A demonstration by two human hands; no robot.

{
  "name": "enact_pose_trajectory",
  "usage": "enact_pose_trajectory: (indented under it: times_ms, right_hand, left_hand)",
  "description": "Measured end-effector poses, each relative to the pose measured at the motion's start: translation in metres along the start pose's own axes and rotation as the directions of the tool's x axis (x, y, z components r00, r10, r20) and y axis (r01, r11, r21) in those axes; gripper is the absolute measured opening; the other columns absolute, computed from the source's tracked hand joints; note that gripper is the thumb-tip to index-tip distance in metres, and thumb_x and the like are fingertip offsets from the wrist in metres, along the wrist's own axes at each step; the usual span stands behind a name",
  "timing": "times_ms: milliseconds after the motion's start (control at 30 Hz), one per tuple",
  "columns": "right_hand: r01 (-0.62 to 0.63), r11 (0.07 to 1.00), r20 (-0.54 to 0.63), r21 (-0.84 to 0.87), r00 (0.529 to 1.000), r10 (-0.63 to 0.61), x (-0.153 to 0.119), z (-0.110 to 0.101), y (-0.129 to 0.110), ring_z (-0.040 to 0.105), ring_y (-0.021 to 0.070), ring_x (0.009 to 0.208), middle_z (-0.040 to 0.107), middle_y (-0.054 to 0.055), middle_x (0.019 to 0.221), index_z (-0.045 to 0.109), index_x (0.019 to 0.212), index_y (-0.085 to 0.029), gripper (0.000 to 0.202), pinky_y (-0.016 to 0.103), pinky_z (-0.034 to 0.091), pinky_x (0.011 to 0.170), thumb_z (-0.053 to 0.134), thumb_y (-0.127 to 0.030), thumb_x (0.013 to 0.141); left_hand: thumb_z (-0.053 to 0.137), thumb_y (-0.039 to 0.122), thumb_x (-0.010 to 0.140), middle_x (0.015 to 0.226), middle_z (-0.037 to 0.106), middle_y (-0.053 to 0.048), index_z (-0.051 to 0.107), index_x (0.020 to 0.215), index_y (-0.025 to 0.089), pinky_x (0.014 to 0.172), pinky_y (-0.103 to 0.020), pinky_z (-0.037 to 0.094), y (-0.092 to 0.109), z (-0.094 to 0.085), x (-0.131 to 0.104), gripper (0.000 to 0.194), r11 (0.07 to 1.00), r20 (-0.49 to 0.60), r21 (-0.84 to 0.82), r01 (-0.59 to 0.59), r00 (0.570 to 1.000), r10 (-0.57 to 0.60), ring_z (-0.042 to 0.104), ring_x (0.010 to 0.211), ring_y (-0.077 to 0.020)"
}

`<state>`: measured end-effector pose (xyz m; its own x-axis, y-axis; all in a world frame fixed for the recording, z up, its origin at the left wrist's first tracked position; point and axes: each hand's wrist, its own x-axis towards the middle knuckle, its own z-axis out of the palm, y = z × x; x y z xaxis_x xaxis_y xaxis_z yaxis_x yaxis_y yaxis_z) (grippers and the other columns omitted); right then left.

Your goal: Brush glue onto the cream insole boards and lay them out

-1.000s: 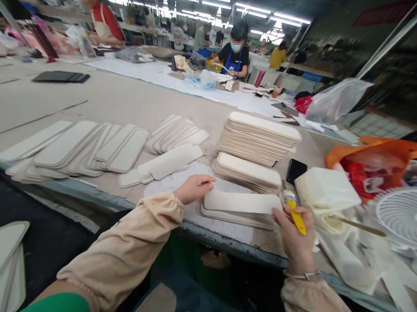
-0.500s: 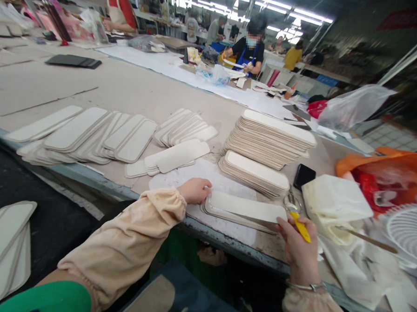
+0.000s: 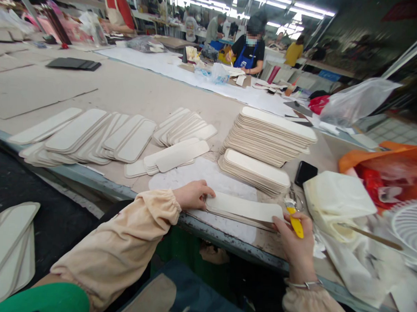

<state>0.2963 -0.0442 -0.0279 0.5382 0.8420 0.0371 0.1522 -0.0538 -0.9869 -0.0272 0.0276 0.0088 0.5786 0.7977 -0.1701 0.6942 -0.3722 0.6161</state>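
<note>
A small stack of off-white rounded strips lies at the table's front edge, its top strip [image 3: 242, 206] bowed a little along its length. My left hand [image 3: 193, 195] is closed at the strip's left end, thumb and fingers on it. My right hand [image 3: 299, 242] pinches the right end, which sits slightly above the strips below. A yellow-handled tool [image 3: 296, 224] is tucked in the same right hand; its working end is unclear. Just behind stands a low stack of matching strips [image 3: 256, 170], with a taller stack [image 3: 276, 124] beyond it.
Fanned-out strips [image 3: 134, 140] spread across the left of the table. To the right are a black phone [image 3: 305, 173], a whitish plastic container [image 3: 339, 195], an orange bag [image 3: 365, 157] and a white slatted round object [image 3: 412, 227]. A co-worker [image 3: 249, 51] works across the table.
My left hand has moved right onto the strip's left end. My right hand has shifted slightly left with the strip's other end and the yellow-handled tool.
</note>
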Motion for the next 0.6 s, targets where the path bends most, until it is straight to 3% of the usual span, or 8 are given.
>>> enact_pose_trajectory:
  times_ms: [367, 600]
  right_hand:
    - [0.054, 0.989, -0.014, -0.140, 0.998, -0.057, 0.003, -0.005, 0.008, 0.059, 0.0100, 0.056, 0.065, -0.002, 0.090, 0.050, 0.096, -0.022, 0.055, 0.024, 0.051, 0.058, 0.083, -0.039, 0.054]
    - [0.191, 0.886, 0.040, -0.423, 0.981, -0.192, -0.001, -0.007, 0.003, 0.063, 0.0169, 0.070, 0.067, 0.003, 0.095, 0.051, 0.102, -0.022, 0.044, 0.032, 0.051, 0.069, 0.072, -0.044, 0.070]
  left_hand:
    - [0.072, 0.020, 0.065, 0.091, 0.058, -0.003, 0.072, 0.106, 0.020, 0.072, -0.022, 0.047, -0.001, 0.000, 0.000, 0.040, 1.000, 0.016, 0.004, -0.031, 0.999, 0.031, 0.058, 0.070, -0.0126]
    - [0.070, 0.020, 0.068, 0.095, 0.060, -0.006, 0.072, 0.107, 0.019, 0.075, -0.022, 0.047, 0.002, -0.003, -0.001, 0.039, 1.000, 0.052, 0.006, -0.030, 0.998, 0.029, 0.060, 0.074, -0.0134]
